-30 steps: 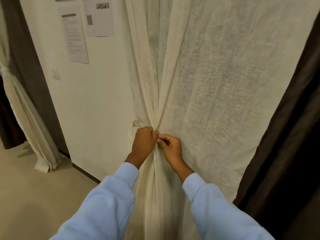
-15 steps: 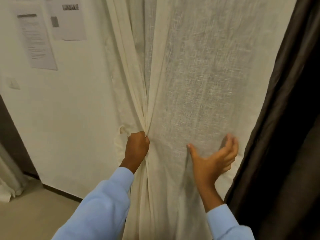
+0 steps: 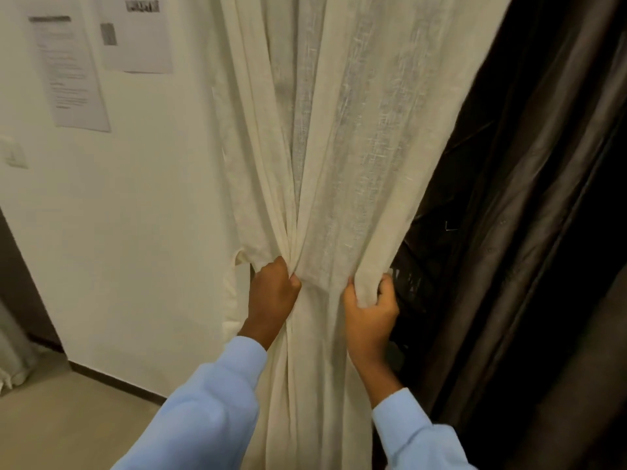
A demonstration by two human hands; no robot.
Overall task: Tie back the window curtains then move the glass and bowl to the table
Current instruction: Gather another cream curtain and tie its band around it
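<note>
A thin cream cloth curtain [image 3: 356, 130] hangs down the middle, from the top to the bottom. The left hand [image 3: 273, 293] is closed tight like a fist around a bunch of folds on the left side of the cream curtain, about halfway down. The cloth is squeezed narrow there and spreads out wide above. The right hand [image 3: 369, 313] grips the right edge of the cream curtain at about the same height. Its thumb is in front of the cloth and its fingers curl round behind the edge. The two hands are near each other but do not touch, and a strip of cream cloth lies between them. Both arms wear light blue sleeves [image 3: 210, 412].

Just to the right of the cream curtain hangs a thick dark brown curtain [image 3: 543, 232]. A dark gap shows between the two, too dark to see into.

To the left of the cream curtain is a white wall [image 3: 152, 215]. Two white paper sheets [image 3: 73, 72] are stuck high on it, and their words are too blurry to read. A small white switch [image 3: 13, 154] sits farther left. The pale floor [image 3: 68, 418] lies low and to the left of the cream curtain.
</note>
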